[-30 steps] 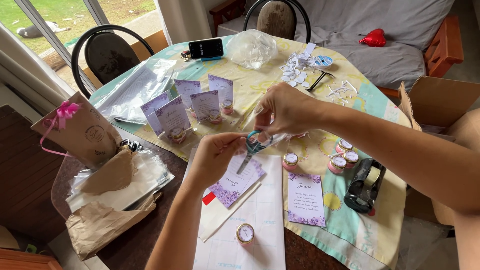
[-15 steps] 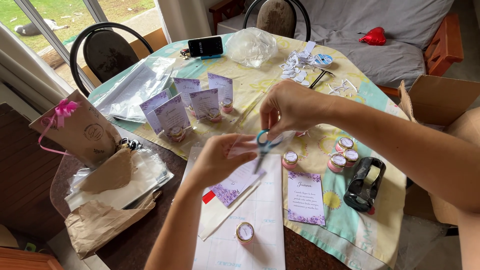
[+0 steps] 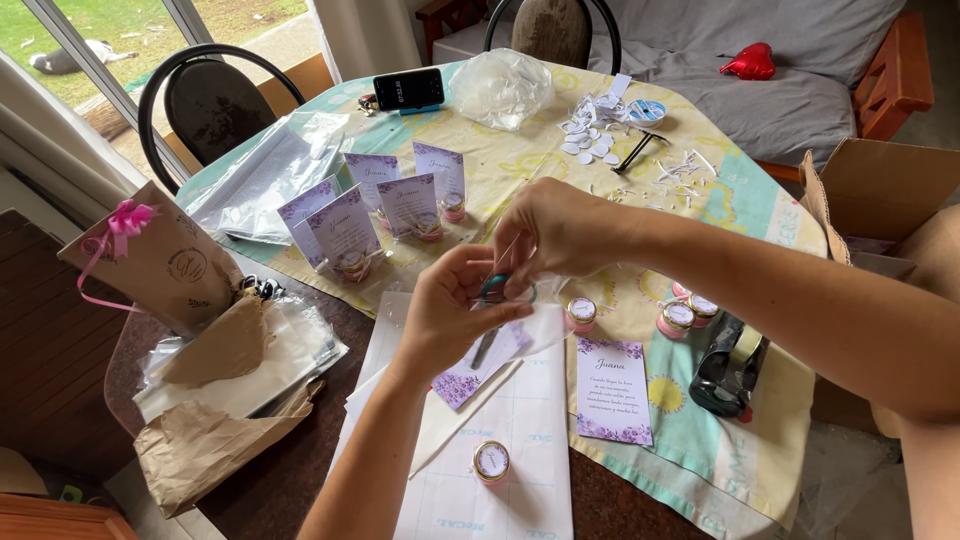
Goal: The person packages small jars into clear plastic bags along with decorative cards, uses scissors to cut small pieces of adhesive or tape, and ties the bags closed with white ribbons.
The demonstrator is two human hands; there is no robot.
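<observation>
Blue-handled scissors sit in the right hand's closed grip (left hand pinches a clear film).

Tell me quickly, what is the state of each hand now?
Left hand: closed on a purple floral paper card.
Right hand: closed on blue-handled metal scissors; exact grip cannot be told.

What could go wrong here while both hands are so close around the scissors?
The left hand and right hand meet around the blue-handled scissors, so a blade might nick a finger. The purple floral card beneath could be cut crookedly. Several small round tins stand just beside the hands; a sudden movement might knock one off the table.
</observation>
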